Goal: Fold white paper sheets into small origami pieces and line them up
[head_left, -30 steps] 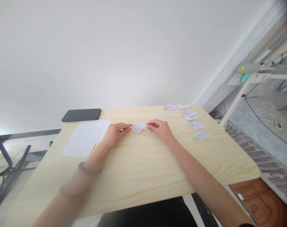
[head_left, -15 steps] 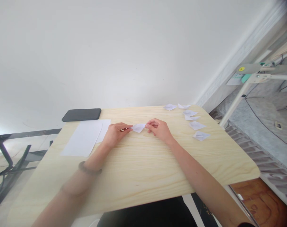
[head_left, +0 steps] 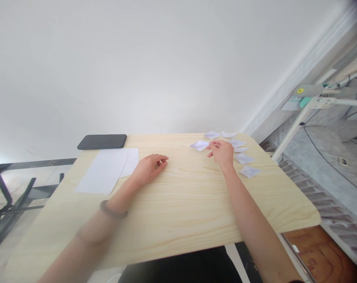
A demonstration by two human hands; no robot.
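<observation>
Between the thumb and fingers of my right hand [head_left: 221,153] is one tip of a small folded paper boat [head_left: 199,145], which points leftward over the back part of the table. My left hand [head_left: 151,168] rests on the wood near the middle, fingers a little bent and apart, holding nothing. White paper sheets [head_left: 101,171] lie just left of it, overlapping. Several more folded paper boats [head_left: 249,171] stand at the right and back right; my right hand partly covers some of them.
A black phone [head_left: 102,142] lies at the back left of the light wooden table [head_left: 172,212]. A white wall [head_left: 166,67] rises behind the table. To the right stands a white metal frame [head_left: 296,122]; dark metal legs [head_left: 16,208] show at the left.
My left hand has let go of the paper boat and stayed near its place. My right hand has carried the boat right and slightly back, towards the other boats.
</observation>
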